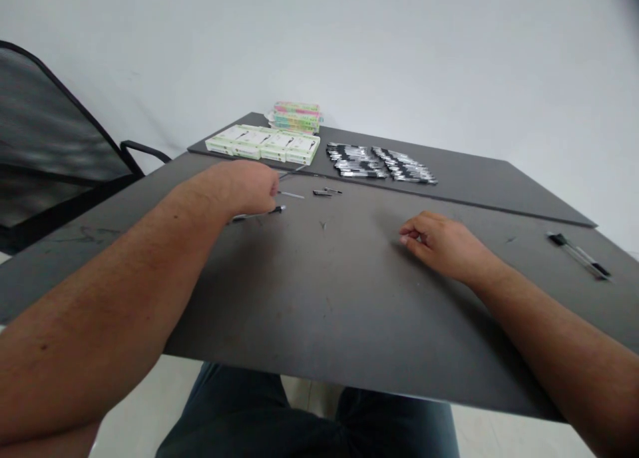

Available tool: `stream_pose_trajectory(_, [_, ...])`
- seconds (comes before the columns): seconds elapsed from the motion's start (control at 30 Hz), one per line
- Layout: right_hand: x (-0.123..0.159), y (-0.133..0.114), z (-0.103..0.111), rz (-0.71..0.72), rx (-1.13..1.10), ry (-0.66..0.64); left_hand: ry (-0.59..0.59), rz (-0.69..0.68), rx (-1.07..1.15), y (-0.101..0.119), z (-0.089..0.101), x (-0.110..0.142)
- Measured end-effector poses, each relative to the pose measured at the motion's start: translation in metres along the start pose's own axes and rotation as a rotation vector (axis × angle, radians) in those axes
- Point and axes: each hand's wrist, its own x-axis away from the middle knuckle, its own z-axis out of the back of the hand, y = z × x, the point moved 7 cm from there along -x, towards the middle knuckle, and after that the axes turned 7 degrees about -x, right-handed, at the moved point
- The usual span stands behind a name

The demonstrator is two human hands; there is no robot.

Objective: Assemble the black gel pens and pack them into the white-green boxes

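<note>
My left hand reaches across the dark grey table, fingers curled down over small pen parts. Under it lies a thin pen barrel, and a slim refill sits just past the fingertips. Whether the fingers grip anything is hidden. Two short dark pen pieces lie a little further right. My right hand rests on the table at the right of centre, fingers loosely curled, with nothing visible in it.
A row of black-and-white pens lies at the back. Pale green boxes and a stack of coloured boxes stand at the back left. One assembled pen lies far right. A black mesh chair stands left.
</note>
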Motion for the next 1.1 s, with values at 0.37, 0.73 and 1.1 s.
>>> stream_pose_trajectory(0.37, [0.002, -0.012, -0.008, 0.032, -0.033, -0.069, 0.051, 0.002, 0.073, -0.003, -0.015, -0.018])
stream_pose_trajectory(0.73, [0.002, -0.016, -0.005, 0.062, -0.046, -0.078, 0.111, 0.033, 0.029, -0.009, -0.025, -0.042])
stream_pose_trajectory(1.1, [0.004, -0.017, -0.005, 0.114, -0.04, -0.064, 0.154, 0.068, 0.137, -0.005, -0.015, -0.038])
